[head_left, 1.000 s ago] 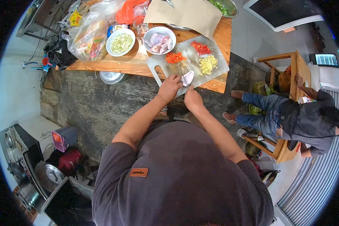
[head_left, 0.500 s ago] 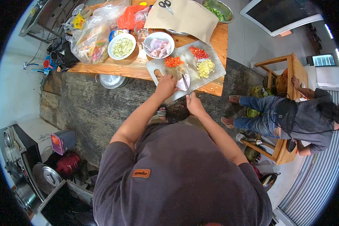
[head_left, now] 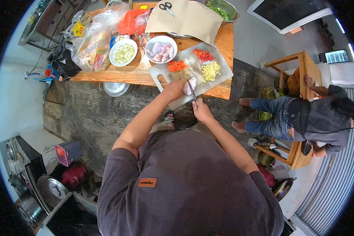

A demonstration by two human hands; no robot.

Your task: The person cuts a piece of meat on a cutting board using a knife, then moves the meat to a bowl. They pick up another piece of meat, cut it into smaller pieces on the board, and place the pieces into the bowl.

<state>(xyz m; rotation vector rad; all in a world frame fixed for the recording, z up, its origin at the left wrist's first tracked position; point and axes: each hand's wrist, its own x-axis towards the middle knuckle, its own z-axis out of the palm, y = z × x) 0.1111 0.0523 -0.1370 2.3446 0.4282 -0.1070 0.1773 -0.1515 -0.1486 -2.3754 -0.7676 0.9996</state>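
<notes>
On the cutting board (head_left: 173,105) lies a piece of pale pink meat (head_left: 189,87). My left hand (head_left: 174,90) holds its left side with bent fingers. My right hand (head_left: 201,110) is wrapped round the handle of a knife (head_left: 192,91), whose blade rests on the meat. Farther up the board are chopped orange-red pieces (head_left: 177,65), chopped red pieces (head_left: 203,55) and a pile of chopped yellow pieces (head_left: 211,71). Behind the board stands a white bowl of meat pieces (head_left: 161,37), and left of it a bowl of pale green shreds (head_left: 113,49).
Scissors (head_left: 166,8) lie on brown paper (head_left: 185,19) on the wooden table (head_left: 133,78). Plastic bags (head_left: 91,49) are at the left, a metal bowl of greens (head_left: 235,15) at the back right. A co-worker (head_left: 322,118) stands at another table (head_left: 301,159) on the right.
The view has shifted slightly. My left hand has turned a little on the meat, and more of the meat shows beside the knife. The co-worker has moved slightly.
</notes>
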